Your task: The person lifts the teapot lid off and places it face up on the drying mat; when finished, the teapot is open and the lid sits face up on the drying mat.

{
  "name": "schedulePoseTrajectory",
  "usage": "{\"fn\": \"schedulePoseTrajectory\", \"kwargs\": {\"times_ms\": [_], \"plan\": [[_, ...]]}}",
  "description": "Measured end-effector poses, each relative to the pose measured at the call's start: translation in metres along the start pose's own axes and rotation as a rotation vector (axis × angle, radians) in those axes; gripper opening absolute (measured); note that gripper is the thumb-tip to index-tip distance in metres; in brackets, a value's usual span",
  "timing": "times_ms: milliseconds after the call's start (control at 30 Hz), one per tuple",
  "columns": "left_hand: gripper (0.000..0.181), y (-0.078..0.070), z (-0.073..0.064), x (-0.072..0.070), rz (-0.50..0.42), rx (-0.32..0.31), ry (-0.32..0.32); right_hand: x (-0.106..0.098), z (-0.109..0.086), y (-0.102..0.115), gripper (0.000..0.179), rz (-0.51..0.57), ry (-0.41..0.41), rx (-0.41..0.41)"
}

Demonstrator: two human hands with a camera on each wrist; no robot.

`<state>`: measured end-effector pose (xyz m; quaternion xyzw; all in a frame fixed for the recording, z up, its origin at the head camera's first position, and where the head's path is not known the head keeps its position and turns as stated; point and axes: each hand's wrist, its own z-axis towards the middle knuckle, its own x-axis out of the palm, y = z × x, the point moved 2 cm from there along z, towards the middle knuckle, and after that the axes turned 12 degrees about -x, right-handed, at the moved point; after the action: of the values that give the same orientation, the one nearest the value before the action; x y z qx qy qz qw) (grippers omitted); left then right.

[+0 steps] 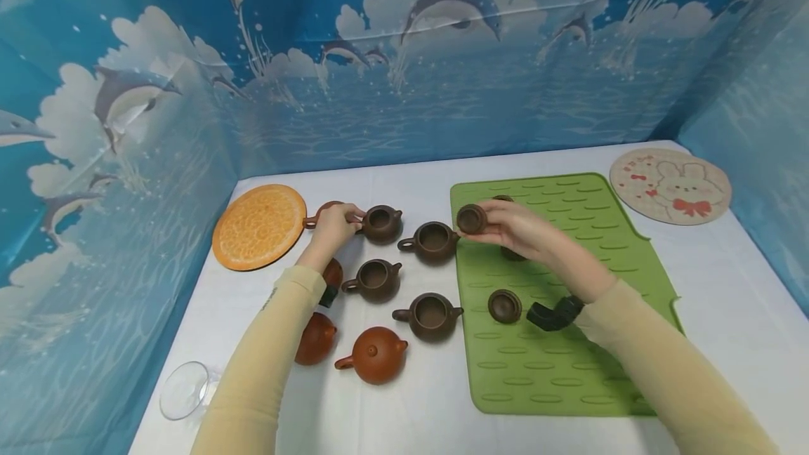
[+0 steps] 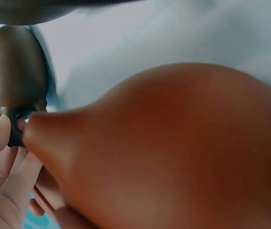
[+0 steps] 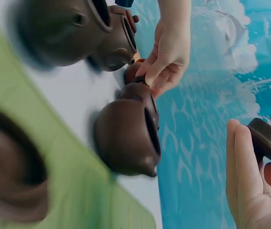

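Note:
In the head view, my left hand pinches the handle of a lidless dark brown teapot in the back row. The left wrist view shows thumb and fingers on that dark handle, with a reddish-brown teapot close before the camera. Over the left edge of the green mat, my right hand holds a small dark brown lid between thumb and fingers. Its rim and raised ring show on the lid in the right wrist view. An open dark teapot stands just left of it.
Another dark lid lies on the mat, with more partly hidden by my right hand. Two further open dark teapots and several reddish ones stand left of the mat. An orange-slice mat, a rabbit mat and a clear glass lie around.

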<state>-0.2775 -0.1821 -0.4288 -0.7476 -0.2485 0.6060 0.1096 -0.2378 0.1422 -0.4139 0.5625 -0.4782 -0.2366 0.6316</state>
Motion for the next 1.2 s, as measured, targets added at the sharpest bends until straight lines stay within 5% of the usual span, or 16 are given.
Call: {"fn": "schedulePoseTrajectory", "kwargs": {"times_ms": [133, 233, 400, 567, 867, 1067, 1200], "plan": [[0.022, -0.001, 0.000, -0.001, 0.006, -0.001, -0.002, -0.018, -0.035, -0.002, 0.037, 0.113, 0.013, 0.005], [0.022, -0.001, 0.000, -0.002, 0.013, 0.004, -0.004, -0.028, -0.057, -0.005, 0.038, 0.097, -0.002, 0.006], [0.021, 0.000, -0.001, -0.004, 0.009, 0.002, -0.010, -0.042, -0.086, -0.012, 0.061, -0.152, 0.002, -0.005], [0.021, 0.001, 0.000, -0.004, 0.011, 0.002, -0.010, -0.051, -0.110, -0.024, 0.046, -0.266, 0.058, 0.000], [0.022, 0.000, 0.000, -0.001, 0.004, -0.001, 0.000, -0.065, -0.140, -0.040, 0.053, -0.558, -0.026, 0.136], [0.021, 0.000, -0.001, -0.001, 0.005, 0.010, -0.005, -0.075, -0.156, -0.042, 0.040, -0.789, -0.019, 0.114], [0.022, 0.000, 0.000, 0.000, 0.008, 0.010, 0.001, -0.077, -0.162, -0.044, 0.039, -0.841, -0.047, 0.135]]}}
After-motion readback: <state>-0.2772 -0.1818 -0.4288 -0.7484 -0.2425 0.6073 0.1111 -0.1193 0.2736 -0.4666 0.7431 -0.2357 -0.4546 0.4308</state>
